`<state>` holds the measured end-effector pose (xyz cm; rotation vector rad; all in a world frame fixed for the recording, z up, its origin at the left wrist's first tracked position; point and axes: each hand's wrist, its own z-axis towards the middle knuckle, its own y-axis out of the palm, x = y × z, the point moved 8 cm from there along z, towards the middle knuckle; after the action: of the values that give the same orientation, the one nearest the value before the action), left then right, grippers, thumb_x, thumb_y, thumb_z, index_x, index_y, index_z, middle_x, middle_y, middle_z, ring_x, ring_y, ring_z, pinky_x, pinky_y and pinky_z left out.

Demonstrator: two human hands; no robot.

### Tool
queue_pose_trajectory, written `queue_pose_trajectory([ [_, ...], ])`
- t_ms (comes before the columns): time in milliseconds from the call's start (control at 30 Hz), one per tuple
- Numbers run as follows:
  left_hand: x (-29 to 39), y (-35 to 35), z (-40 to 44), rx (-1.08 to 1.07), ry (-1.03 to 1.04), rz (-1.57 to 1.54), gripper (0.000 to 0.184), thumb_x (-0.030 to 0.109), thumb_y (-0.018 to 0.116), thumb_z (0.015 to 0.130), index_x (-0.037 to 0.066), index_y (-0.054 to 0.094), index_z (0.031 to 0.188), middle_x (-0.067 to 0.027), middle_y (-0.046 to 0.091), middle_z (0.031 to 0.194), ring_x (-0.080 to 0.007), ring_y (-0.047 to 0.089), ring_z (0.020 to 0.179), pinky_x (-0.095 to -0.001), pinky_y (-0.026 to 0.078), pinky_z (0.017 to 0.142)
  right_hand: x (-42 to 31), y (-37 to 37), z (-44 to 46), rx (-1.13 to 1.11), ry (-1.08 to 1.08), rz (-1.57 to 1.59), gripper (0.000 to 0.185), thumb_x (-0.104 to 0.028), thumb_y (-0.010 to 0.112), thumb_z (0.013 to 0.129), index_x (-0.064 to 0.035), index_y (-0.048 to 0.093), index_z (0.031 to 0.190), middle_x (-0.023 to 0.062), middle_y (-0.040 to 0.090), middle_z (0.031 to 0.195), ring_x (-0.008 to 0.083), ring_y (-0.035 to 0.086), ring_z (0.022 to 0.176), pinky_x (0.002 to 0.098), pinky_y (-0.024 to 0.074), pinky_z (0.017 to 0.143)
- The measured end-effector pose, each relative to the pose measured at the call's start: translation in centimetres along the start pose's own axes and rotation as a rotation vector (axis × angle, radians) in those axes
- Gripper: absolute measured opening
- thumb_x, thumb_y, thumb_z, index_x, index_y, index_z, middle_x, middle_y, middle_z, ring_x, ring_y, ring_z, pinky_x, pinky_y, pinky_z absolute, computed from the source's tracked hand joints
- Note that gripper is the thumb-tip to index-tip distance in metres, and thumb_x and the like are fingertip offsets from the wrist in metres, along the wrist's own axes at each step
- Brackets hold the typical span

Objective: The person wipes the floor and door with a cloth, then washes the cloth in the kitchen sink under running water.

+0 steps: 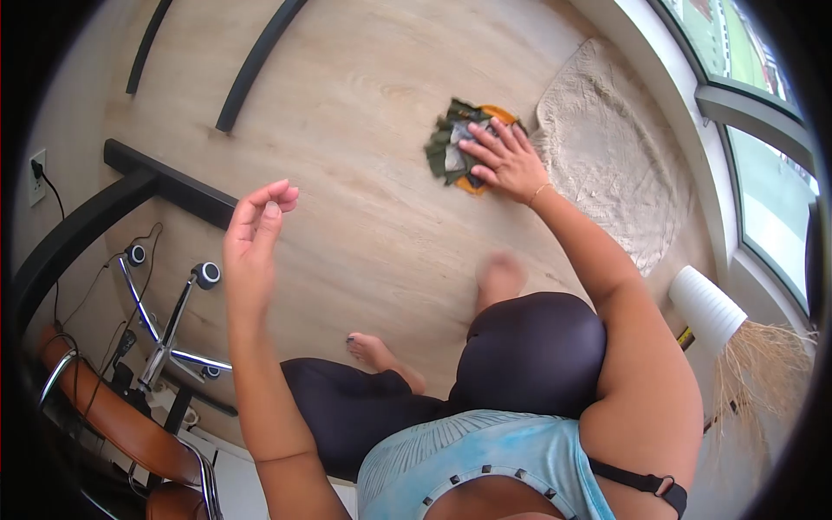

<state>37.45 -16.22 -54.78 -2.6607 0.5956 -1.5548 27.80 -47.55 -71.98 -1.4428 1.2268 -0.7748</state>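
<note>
My right hand (pixel 507 163) lies flat with spread fingers on a crumpled multicoloured cloth (pixel 452 143) on the floor. Dark green, orange and pale grey patches show on the cloth, and its right part is hidden under my palm. Raised in the air at the left, my left hand (pixel 258 221) has loosely bent fingers and holds nothing I can see. It appears in front of the end of a black metal furniture leg (pixel 195 198).
A beige textured rug (pixel 611 156) lies right of the cloth, by the window. A white ribbed pot (pixel 706 308) with dried stalks (pixel 754 373) lies tipped at the right. A chrome chair base (pixel 165 347), a brown chair (pixel 130 416) and cables are at the left.
</note>
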Motion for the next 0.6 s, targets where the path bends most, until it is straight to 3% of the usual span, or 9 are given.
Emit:
queue_pose_trajectory([
  [67, -0.6, -0.9, 0.1, 0.025, -0.005, 0.022, 0.029, 0.019, 0.048, 0.096, 0.0, 0.055, 0.116, -0.0102, 0.061, 0.11, -0.0175, 0.055, 0.106, -0.0314, 0.038, 0.099, 7.7, -0.8, 3.2, 0.15, 0.382, 0.084, 0.052, -0.051, 0.031, 0.095, -0.0334, 0.027, 0.144, -0.0038, 0.013, 0.154, 0.029, 0.009, 0.142, 0.0475, 0.0111, 0.114],
  [133, -1.4, -1.1, -0.1, 0.056, -0.029, 0.025, 0.029, 0.019, 0.047, 0.096, 0.0, 0.055, 0.116, -0.0104, 0.061, 0.11, -0.0176, 0.055, 0.106, -0.0315, 0.038, 0.099, 7.6, -1.3, 6.0, 0.24, 0.495, 0.059, 0.054, -0.052, 0.031, 0.095, -0.0303, 0.026, 0.145, -0.0013, 0.014, 0.155, 0.0332, 0.009, 0.141, 0.0499, 0.0103, 0.113],
  [200, -1.1, -1.4, -0.7, 0.03, 0.002, 0.023, 0.029, 0.02, 0.047, 0.096, 0.0, 0.055, 0.116, -0.0103, 0.061, 0.11, -0.0177, 0.055, 0.107, -0.0314, 0.038, 0.099, 1.3, -1.5, 7.2, 0.205, 0.362, 0.059, 0.054, -0.051, 0.031, 0.095, -0.0312, 0.025, 0.145, -0.0013, 0.014, 0.155, 0.0327, 0.01, 0.141, 0.0498, 0.0101, 0.113],
  [267, -1.1, -1.9, -0.9, 0.063, -0.016, 0.03, 0.03, 0.02, 0.047, 0.097, 0.0, 0.055, 0.116, -0.0102, 0.061, 0.11, -0.0179, 0.055, 0.106, -0.0315, 0.038, 0.099, -9.8, 0.6, 4.5, 0.031, -0.118, 0.101, 0.053, -0.05, 0.03, 0.096, -0.0319, 0.025, 0.145, -0.003, 0.013, 0.155, 0.0299, 0.01, 0.142, 0.0483, 0.0072, 0.113],
  [333, -1.0, -2.0, -1.3, 0.077, -0.019, 0.026, 0.03, 0.021, 0.047, 0.097, 0.0, 0.055, 0.116, -0.0103, 0.061, 0.11, -0.0182, 0.055, 0.107, -0.0316, 0.038, 0.099, -19.4, 4.6, -3.7, -0.115, -0.659, 0.148, 0.05, -0.05, 0.026, 0.096, -0.0342, 0.026, 0.144, -0.0108, 0.01, 0.154, 0.0196, 0.006, 0.143, 0.0408, 0.0021, 0.116],
  [400, -0.4, -2.4, -1.6, 0.115, -0.014, 0.025, 0.029, 0.019, 0.048, 0.096, 0.0, 0.056, 0.116, -0.0097, 0.061, 0.11, -0.0168, 0.055, 0.106, -0.0304, 0.038, 0.098, -20.6, 9.4, -9.7, -0.115, -1.027, 0.076, 0.048, -0.05, 0.024, 0.097, -0.0373, 0.026, 0.143, -0.0144, 0.012, 0.153, 0.0153, 0.007, 0.143, 0.0369, 0.0031, 0.116],
  [467, 0.0, -3.5, -2.8, 0.14, -0.045, 0.027, 0.028, 0.018, 0.049, 0.096, -0.001, 0.056, 0.115, -0.0092, 0.06, 0.11, -0.0153, 0.054, 0.105, -0.0293, 0.039, 0.097, -16.5, 6.3, -6.3, -0.168, -0.871, 0.208, 0.047, -0.05, 0.024, 0.097, -0.0399, 0.026, 0.143, -0.0151, 0.018, 0.152, 0.0141, 0.012, 0.142, 0.0356, 0.0047, 0.116],
  [533, 1.0, -4.4, -3.5, 0.173, -0.014, 0.014, 0.029, 0.019, 0.047, 0.096, -0.002, 0.056, 0.115, -0.0105, 0.06, 0.112, -0.0168, 0.055, 0.105, -0.03, 0.039, 0.096, -9.3, 1.2, 0.7, 0.004, -0.404, 0.075, 0.048, -0.05, 0.028, 0.096, -0.0394, 0.028, 0.143, -0.0118, 0.027, 0.149, 0.0168, 0.019, 0.14, 0.0385, 0.0093, 0.115],
  [600, 2.0, -5.5, -4.2, 0.172, 0.022, 0.011, 0.031, 0.02, 0.045, 0.097, -0.002, 0.054, 0.116, -0.012, 0.06, 0.112, -0.0184, 0.056, 0.106, -0.0309, 0.039, 0.097, -0.7, -1.3, 5.8, 0.114, 0.066, -0.089, 0.049, -0.051, 0.031, 0.095, -0.0382, 0.027, 0.143, -0.009, 0.022, 0.152, 0.022, 0.018, 0.14, 0.0435, 0.0133, 0.113],
])
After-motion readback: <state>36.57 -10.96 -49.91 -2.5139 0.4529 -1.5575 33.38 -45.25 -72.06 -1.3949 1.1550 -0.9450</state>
